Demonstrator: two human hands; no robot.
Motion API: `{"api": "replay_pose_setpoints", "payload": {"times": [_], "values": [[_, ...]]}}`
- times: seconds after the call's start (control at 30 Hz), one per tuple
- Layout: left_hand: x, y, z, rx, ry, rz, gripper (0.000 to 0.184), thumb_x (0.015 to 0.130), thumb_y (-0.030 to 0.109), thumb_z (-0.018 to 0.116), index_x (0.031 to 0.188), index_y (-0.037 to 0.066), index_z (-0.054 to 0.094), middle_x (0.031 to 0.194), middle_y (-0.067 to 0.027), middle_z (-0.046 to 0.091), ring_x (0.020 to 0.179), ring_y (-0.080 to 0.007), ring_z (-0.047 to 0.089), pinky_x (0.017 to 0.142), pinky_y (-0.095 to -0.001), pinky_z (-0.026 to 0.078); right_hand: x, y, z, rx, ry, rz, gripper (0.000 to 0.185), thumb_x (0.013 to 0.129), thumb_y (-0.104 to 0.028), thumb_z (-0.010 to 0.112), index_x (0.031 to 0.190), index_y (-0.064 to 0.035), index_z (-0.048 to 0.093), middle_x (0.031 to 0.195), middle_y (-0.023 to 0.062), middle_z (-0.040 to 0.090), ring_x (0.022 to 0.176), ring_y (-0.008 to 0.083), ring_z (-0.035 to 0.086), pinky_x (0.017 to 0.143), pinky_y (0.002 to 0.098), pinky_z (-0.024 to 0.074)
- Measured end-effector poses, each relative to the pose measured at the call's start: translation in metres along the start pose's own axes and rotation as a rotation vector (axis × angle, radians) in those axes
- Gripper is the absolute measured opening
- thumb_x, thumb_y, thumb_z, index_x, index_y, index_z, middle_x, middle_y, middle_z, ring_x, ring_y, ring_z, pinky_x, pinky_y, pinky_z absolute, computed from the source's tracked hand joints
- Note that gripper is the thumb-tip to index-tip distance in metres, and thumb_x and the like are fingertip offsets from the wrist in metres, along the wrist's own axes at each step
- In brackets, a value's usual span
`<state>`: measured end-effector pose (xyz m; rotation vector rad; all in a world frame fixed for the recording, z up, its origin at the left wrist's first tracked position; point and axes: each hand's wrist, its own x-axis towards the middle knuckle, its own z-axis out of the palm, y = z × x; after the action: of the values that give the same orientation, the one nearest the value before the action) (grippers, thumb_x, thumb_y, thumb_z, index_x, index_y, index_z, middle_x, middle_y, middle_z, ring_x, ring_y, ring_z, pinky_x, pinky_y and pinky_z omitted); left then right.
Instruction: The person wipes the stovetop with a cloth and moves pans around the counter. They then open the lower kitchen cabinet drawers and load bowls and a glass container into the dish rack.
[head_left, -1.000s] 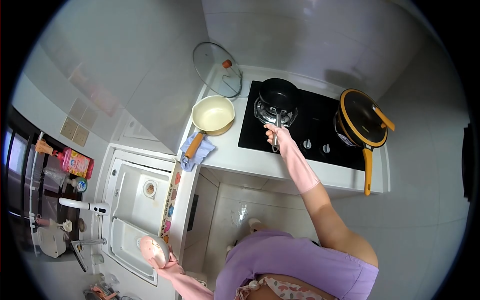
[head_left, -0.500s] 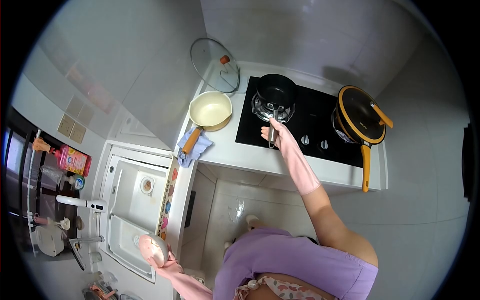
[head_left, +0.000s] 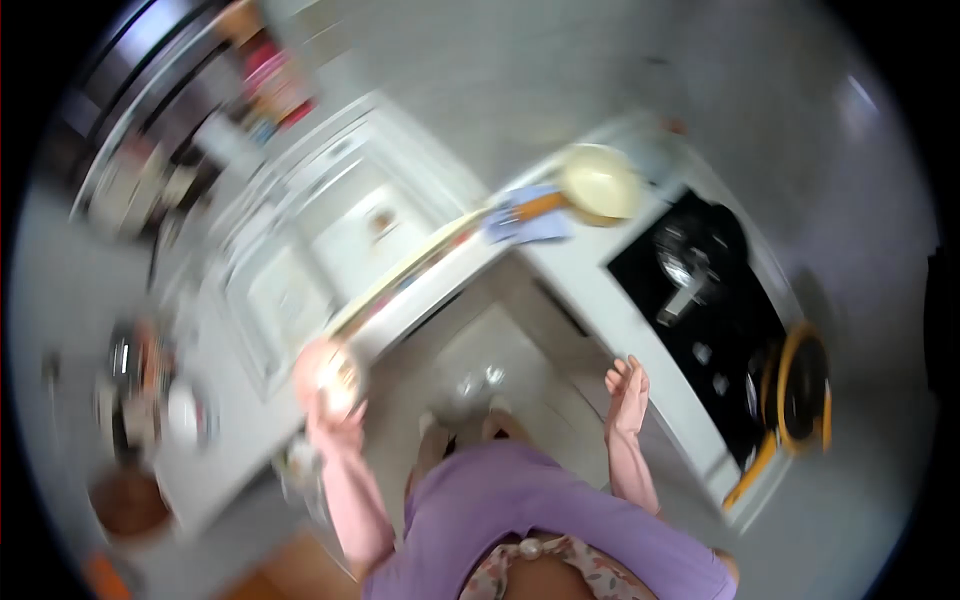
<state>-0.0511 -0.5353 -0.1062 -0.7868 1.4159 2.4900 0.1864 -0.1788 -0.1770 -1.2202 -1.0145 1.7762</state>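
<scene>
My left hand (head_left: 340, 425), in a pink glove, holds a round bowl (head_left: 338, 378) near the front edge of the sink counter. Its pink surface and shiny inside are blurred. My right hand (head_left: 627, 392), also gloved in pink, is off the stove counter's edge with its fingers loosely curled and apart, nothing in them. The small black pan (head_left: 722, 232) sits on the stove's back burner, its metal handle pointing toward the counter edge.
A cream pot (head_left: 603, 180) with an orange handle lies by a blue cloth (head_left: 535, 215). The double sink (head_left: 365, 225) is at the left. A yellow-rimmed lidded pan (head_left: 803, 388) stands on the stove (head_left: 690, 335). Jars and a brown round object (head_left: 130, 503) are at lower left.
My right hand has let go of the black pan's handle and drawn back from the stove. The view has swung toward the sink side and is blurred. The bowl remains in my left hand.
</scene>
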Motion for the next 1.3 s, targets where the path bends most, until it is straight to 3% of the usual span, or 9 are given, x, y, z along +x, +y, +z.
{"api": "replay_pose_setpoints", "payload": {"times": [0.3,0.43,0.57,0.67,0.77,0.93,1.1,1.2,1.3], "values": [[-0.098,0.032,-0.089,-0.154,0.102,0.046,0.048,0.097,0.030,0.044,0.140,0.008,0.037,0.135,-0.0076,0.047,0.124,-0.0206,0.046,0.103,-0.0356,0.038,-0.100,0.054,0.136,-0.401,-1.111,0.079,0.033,0.097,-0.015,0.048,0.124,0.0040,0.049,0.104,0.0105,0.063,0.083,0.0132,0.059,0.077,0.0254,0.0481],[-0.117,0.045,-0.203,-0.247,0.252,0.160,0.046,0.098,0.029,0.043,0.137,0.005,0.042,0.132,-0.0075,0.049,0.123,-0.0188,0.046,0.102,-0.0336,0.038,-0.189,0.076,0.192,-0.686,-1.450,0.096,0.032,0.090,-0.010,0.057,0.120,0.0029,0.054,0.104,0.0116,0.064,0.084,0.0148,0.060,0.083,0.0286,0.0463],[-0.136,0.067,-0.337,-0.248,0.426,0.310,0.048,0.098,0.032,0.044,0.137,0.005,0.041,0.132,-0.0077,0.049,0.123,-0.0184,0.046,0.101,-0.0330,0.039,-0.323,0.120,0.254,-0.892,-1.994,-0.183,0.026,0.083,-0.009,0.065,0.109,-0.0044,0.066,0.105,0.0090,0.064,0.089,0.0164,0.059,0.091,0.0313,0.0423],[-0.148,0.085,-0.447,-0.312,0.637,0.296,0.049,0.098,0.035,0.045,0.136,0.005,0.042,0.133,-0.0075,0.048,0.123,-0.0178,0.046,0.101,-0.0321,0.040,-0.437,0.196,0.276,-0.793,-2.177,-0.065,0.030,0.088,-0.015,0.063,0.116,-0.0054,0.062,0.107,0.0068,0.064,0.091,0.0141,0.058,0.089,0.0291,0.0435],[-0.167,0.108,-0.521,-0.310,0.691,0.408,0.050,0.098,0.038,0.043,0.137,0.008,0.041,0.133,-0.0067,0.048,0.123,-0.0172,0.046,0.100,-0.0320,0.040,-0.547,0.257,0.296,-0.892,-2.059,0.479,0.036,0.097,-0.025,0.051,0.127,-0.0044,0.053,0.107,0.0082,0.063,0.089,0.0127,0.059,0.083,0.0269,0.0464],[-0.157,0.166,-0.587,-0.231,0.802,0.485,0.049,0.099,0.039,0.039,0.139,0.011,0.037,0.131,-0.0055,0.049,0.121,-0.0168,0.048,0.100,-0.0332,0.041,-0.590,0.413,0.327,-0.938,-1.684,1.083,0.064,0.090,-0.046,0.057,0.136,-0.0050,0.039,0.122,0.0142,0.056,0.101,0.0208,0.058,0.087,0.0341,0.0485],[-0.119,0.194,-0.617,-0.040,0.708,0.668,0.050,0.099,0.040,0.038,0.136,0.006,0.040,0.131,-0.0070,0.049,0.121,-0.0162,0.046,0.102,-0.0322,0.039,-0.607,0.507,0.365,-0.902,-1.157,1.184,0.050,0.090,-0.034,0.060,0.131,-0.0110,0.046,0.132,0.0162,0.051,0.113,0.0292,0.055,0.091,0.0398,0.0467],[-0.103,0.239,-0.611,0.083,0.604,0.814,0.049,0.101,0.034,0.034,0.135,0.000,0.041,0.133,-0.0110,0.047,0.124,-0.0186,0.043,0.105,-0.0314,0.032,-0.597,0.559,0.382,-0.815,-1.082,1.145,0.055,0.090,-0.031,0.056,0.138,-0.0089,0.039,0.133,0.0163,0.051,0.114,0.0316,0.055,0.097,0.0433,0.0450],[-0.080,0.274,-0.611,0.118,0.529,0.862,0.048,0.101,0.031,0.032,0.134,-0.003,0.041,0.133,-0.0128,0.048,0.125,-0.0199,0.042,0.106,-0.0316,0.029,-0.608,0.588,0.403,-0.783,-0.893,1.197,0.025,0.093,-0.026,0.050,0.110,-0.0123,0.061,0.114,0.0105,0.062,0.085,0.0231,0.059,0.081,0.0380,0.0495]]}}
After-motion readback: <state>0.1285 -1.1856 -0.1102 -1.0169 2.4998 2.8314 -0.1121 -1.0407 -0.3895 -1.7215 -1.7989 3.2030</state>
